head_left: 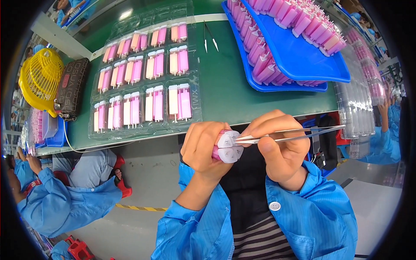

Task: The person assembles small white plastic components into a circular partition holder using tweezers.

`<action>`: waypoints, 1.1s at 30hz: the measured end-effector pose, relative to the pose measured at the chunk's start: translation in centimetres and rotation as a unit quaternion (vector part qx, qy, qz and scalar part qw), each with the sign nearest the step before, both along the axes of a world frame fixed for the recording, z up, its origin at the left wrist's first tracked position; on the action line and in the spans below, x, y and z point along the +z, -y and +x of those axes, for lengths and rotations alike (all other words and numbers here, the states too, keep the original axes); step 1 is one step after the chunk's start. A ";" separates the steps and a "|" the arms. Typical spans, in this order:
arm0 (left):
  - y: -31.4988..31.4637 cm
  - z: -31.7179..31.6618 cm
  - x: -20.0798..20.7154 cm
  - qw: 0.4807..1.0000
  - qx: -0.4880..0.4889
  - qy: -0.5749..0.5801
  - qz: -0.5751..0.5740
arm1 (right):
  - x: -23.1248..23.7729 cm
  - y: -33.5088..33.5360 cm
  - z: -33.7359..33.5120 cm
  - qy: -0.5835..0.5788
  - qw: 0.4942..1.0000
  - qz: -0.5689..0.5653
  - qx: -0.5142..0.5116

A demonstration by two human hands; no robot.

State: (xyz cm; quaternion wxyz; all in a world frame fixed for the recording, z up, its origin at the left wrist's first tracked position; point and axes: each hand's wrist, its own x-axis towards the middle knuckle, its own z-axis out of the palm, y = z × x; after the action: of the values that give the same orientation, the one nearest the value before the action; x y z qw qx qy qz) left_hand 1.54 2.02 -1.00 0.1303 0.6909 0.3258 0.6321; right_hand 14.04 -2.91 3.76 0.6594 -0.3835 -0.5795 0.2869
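My left hand (203, 145) is closed around a small bunch of pink plastic cartridges, their white end caps (229, 154) turned upward. Small pins or nubs show on the caps; the cartridges' lower parts are hidden in the palm. Between the thumb and fingers of my right hand (281, 149) is a pair of metal tweezers (323, 131), pointing left. Its tips touch or hover just over the caps; whether they grip anything is too small to tell. Both hands are raised in front of the near edge of the green table (221, 97).
Cream and pink cartridge pairs lie in rows in a clear plastic tray (193, 115). Another pair of tweezers (210, 38) rests behind it. Stacked blue trays (303, 65) hold many pink cartridges. A yellow basket (40, 76) and brown bag (73, 86) stand left; a seated co-worker (65, 199) is beyond.
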 end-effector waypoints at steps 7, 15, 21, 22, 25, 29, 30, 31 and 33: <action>-0.1 -0.1 -0.6 0.998 0.049 -0.007 0.049 | -0.1 -0.1 -0.8 -0.022 1.000 0.001 -0.019; -0.1 -0.2 -0.6 0.996 0.067 -0.016 0.060 | -0.7 -0.1 -0.9 -0.025 0.999 0.010 -0.018; -0.2 -0.3 -0.9 0.998 0.047 -0.009 0.044 | -0.5 -0.3 -0.6 0.010 1.000 0.014 -0.013; -0.2 -0.3 -0.7 0.998 0.047 -0.011 0.045 | -0.5 -0.3 -0.6 0.014 1.000 0.008 -0.012; -0.3 -0.3 -0.7 0.998 0.046 -0.012 0.046 | -0.6 -0.2 -1.0 -0.076 0.997 -0.002 -0.009; -0.2 -0.3 -0.5 0.998 0.042 -0.011 0.041 | -0.6 -0.1 -1.0 -0.074 0.997 -0.009 -0.006; -0.2 -0.3 -0.5 0.998 0.042 -0.011 0.041 | -0.7 -0.2 -1.0 -0.068 0.998 -0.007 -0.005; -0.2 -0.3 -0.5 0.998 0.043 -0.012 0.043 | -0.7 -0.2 -0.9 -0.062 0.998 -0.005 -0.003; -0.2 -0.4 -0.6 0.998 0.043 -0.014 0.044 | -0.7 -0.2 -0.9 -0.057 0.998 -0.004 -0.001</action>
State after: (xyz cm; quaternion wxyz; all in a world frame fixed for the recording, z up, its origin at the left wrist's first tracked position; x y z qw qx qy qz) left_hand 1.18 2.25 -1.60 0.0683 0.6899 0.3292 0.6411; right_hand 13.18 -2.70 3.04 0.6901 -0.3700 -0.5393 0.3100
